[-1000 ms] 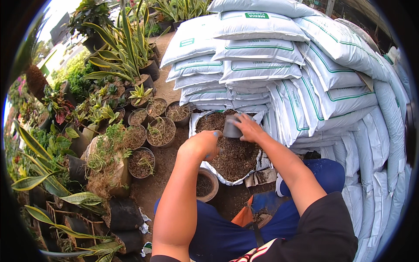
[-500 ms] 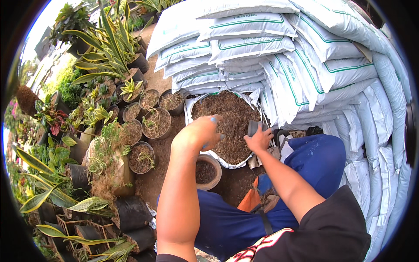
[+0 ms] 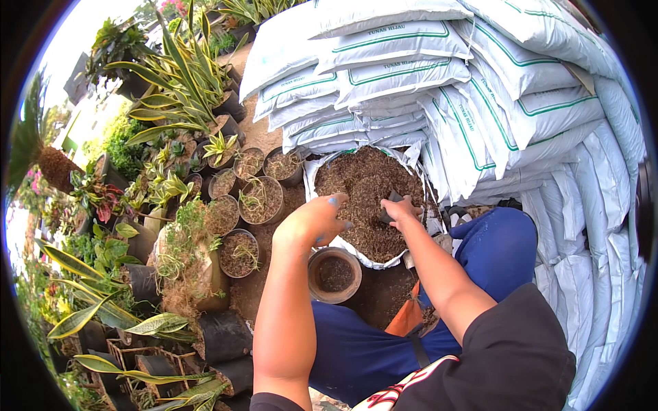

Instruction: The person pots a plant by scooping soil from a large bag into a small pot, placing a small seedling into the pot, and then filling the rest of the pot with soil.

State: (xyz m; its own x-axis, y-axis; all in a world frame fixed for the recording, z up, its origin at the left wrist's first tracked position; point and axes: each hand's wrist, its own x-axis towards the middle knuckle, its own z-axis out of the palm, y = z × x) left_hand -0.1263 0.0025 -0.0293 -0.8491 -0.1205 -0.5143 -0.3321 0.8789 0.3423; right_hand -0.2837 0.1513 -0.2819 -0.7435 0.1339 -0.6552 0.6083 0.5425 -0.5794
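An open white sack (image 3: 310, 175) full of brown, crumbly potting mix (image 3: 356, 168) stands in front of me. My right hand (image 3: 404, 211) grips a small dark grey pot (image 3: 388, 204), pushed partly into the mix on the right side. Over the sack's left edge hovers my left hand (image 3: 317, 216), its fingers curved and apart, nothing in it. Blue smears mark its fingertips. Just below that hand, a round brownish-grey pot (image 3: 356, 275) sits on the ground with dark soil in its bottom.
White bags (image 3: 397, 44) are piled high behind the sack and down the right. Several potted plants (image 3: 260, 198) crowd the left, with long-leaved snake plants (image 3: 185, 82) farther back. An orange piece (image 3: 404, 314) lies by my blue trousers (image 3: 500, 240).
My right hand has carried the small pot leftward and down into the potting mix. My left hand stays over the sack's left edge. The view has shifted slightly.
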